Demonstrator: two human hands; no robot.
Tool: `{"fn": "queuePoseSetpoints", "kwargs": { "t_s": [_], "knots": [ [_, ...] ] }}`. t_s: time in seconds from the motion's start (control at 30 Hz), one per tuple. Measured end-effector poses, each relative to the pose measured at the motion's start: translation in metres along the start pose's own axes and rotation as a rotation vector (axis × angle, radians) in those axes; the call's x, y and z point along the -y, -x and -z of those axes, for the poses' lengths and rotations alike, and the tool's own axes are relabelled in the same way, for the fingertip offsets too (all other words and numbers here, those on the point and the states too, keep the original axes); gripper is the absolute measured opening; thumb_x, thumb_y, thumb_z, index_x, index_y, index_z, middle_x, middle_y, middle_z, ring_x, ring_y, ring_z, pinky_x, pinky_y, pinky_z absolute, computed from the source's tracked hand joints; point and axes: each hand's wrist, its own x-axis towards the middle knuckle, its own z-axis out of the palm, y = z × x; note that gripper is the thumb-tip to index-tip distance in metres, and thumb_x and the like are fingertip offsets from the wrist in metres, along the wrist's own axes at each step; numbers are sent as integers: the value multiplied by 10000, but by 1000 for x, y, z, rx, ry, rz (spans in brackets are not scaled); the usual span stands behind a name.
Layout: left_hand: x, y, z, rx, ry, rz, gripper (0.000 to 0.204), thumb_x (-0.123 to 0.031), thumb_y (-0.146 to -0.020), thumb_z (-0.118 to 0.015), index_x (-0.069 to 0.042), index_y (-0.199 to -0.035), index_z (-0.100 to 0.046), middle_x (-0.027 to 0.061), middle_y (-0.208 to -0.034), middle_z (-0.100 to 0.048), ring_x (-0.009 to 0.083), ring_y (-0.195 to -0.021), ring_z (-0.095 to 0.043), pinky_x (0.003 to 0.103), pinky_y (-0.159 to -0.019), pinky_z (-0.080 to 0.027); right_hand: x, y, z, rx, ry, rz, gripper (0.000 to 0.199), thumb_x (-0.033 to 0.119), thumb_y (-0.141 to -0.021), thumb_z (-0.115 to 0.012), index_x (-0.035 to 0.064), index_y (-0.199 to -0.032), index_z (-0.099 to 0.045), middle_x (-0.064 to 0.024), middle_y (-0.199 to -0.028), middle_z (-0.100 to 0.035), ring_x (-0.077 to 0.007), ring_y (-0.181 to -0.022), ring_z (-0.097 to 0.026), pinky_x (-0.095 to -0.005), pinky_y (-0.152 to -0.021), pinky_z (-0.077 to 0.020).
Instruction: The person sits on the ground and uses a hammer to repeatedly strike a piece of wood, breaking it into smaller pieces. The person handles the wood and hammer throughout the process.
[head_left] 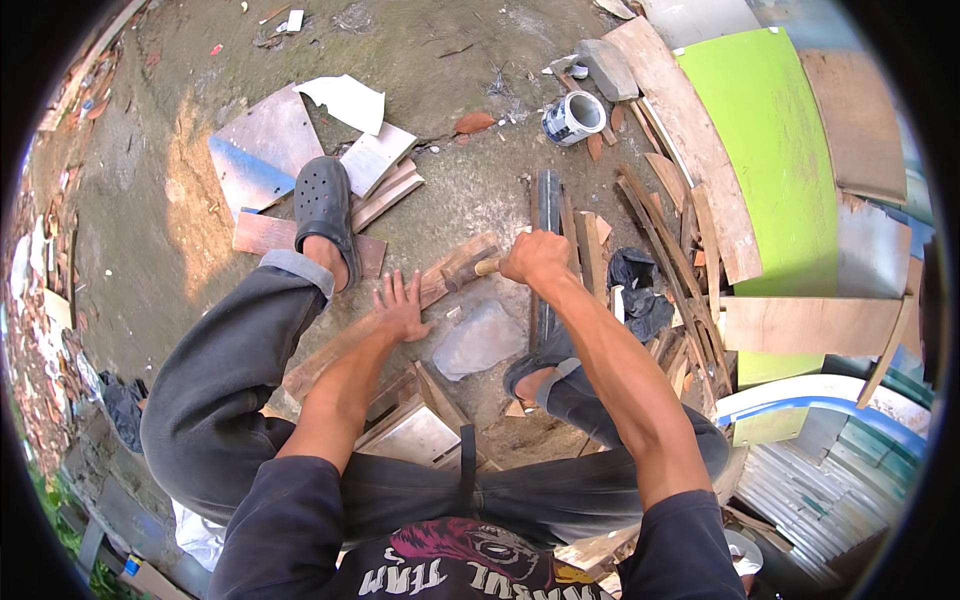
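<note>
My left hand lies with its fingers spread on a long wooden plank, which runs slantwise across the ground between my feet. In my right hand is the short light handle of a hammer. The hammer's dull brown head is at the plank's far end; whether it touches the wood I cannot tell. A pale flat stone sits just right of my left hand. Beyond and beneath my right hand runs a dark grey bar, partly hidden by my forearm.
Board offcuts lie by my left shoe. A paint-stained can stands at the far right, near a grey block. Wooden strips, a black plastic bag and a green panel crowd the right side.
</note>
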Motion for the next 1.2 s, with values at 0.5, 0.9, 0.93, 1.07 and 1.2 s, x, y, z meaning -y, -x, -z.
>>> {"fn": "queuePoseSetpoints", "kwargs": {
  "t_s": [0.5, 0.9, 0.93, 1.07, 1.2],
  "knots": [
    [-6, -13, 83, -323, 478, -350, 622, -298, -930, -485, 51, -1443, -440, 260, -1400, -548, 345, -1305, -537, 405, -1120, -383, -74, 3, -84, -170, -1885, 76, 428, 288, -915, -624, 10, -1239, -604, -155, -1279, -609, -274, -1136, -608, -462, -950, -532],
    [-152, 14, 100, -367, 586, -510, 881, -440, -761, -799, 18, -1431, -455, 245, -1343, -582, 346, -1239, -578, 395, -1055, -442, -79, 29, -106, 123, -2079, 442, 793, 400, -996, -484, 147, -1618, -63, -142, -1661, -137, -317, -1515, -186, -533, -1173, -259],
    [-157, 13, 92, -335, 635, -542, 877, -446, -758, -806, 14, -1421, -465, 236, -1328, -591, 344, -1225, -584, 390, -1044, -447, -84, 28, -114, 123, -2068, 451, 781, 396, -1000, -475, 150, -1618, -65, -138, -1660, -146, -307, -1516, -186, -533, -1175, -255],
    [-174, -2, 94, -368, 624, -323, 578, -392, -795, -782, 25, -1155, -605, 215, -1032, -685, 311, -969, -673, 409, -856, -504, -100, 28, -138, 81, -2021, 372, 702, 344, -1003, -451, 137, -1604, -154, -152, -1615, -286, -283, -1488, -271, -533, -1152, -302],
    [-167, -14, 91, -424, 675, -432, 412, -334, -826, -736, 18, -1014, -634, 170, -853, -668, 284, -778, -647, 395, -725, -497, -114, 27, -184, -96, -1719, 24, 655, 311, -914, -558, 59, -1496, -397, -220, -1429, -526, -337, -1289, -541, -494, -1032, -448]
  ]
}}
